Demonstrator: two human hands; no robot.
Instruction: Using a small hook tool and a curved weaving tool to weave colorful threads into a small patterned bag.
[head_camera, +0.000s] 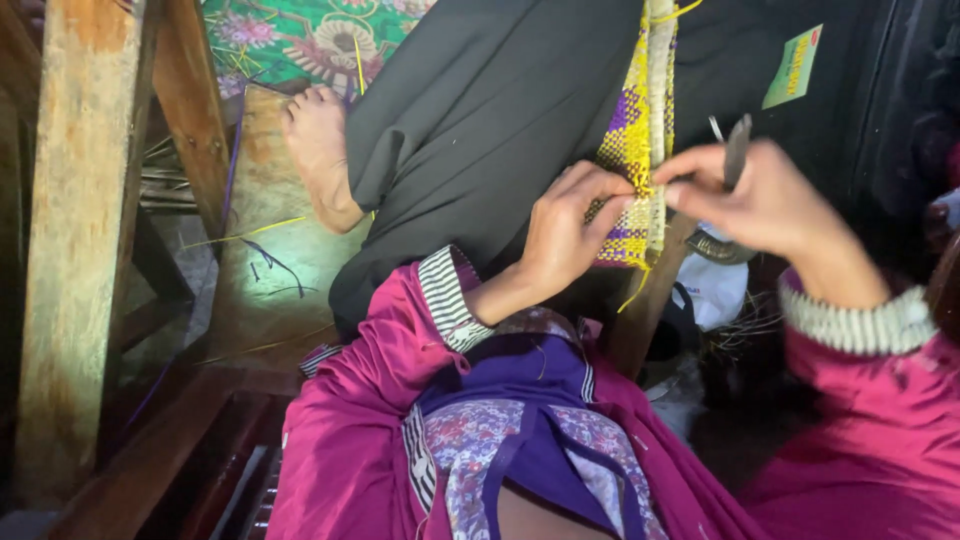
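Note:
A narrow woven strip (640, 140) in yellow, purple and cream runs down from the top of the view over a black-clothed lap. My left hand (565, 235) pinches the strip's lower edge with thumb and fingers. My right hand (765, 200) is closed on a small dark metal tool (737, 150) whose tip stands up beside the strip. Loose yellow strands (632, 292) hang from the strip's lower end. Both my sleeves are magenta with striped cuffs.
A bare foot (318, 150) rests on a wooden plank (262, 270) at left. Wooden beams (75, 230) stand at far left. A green patterned mat (300, 35) lies at the top. A green card (793, 67) sits on the black cloth. White and dark items (712, 285) lie below the strip.

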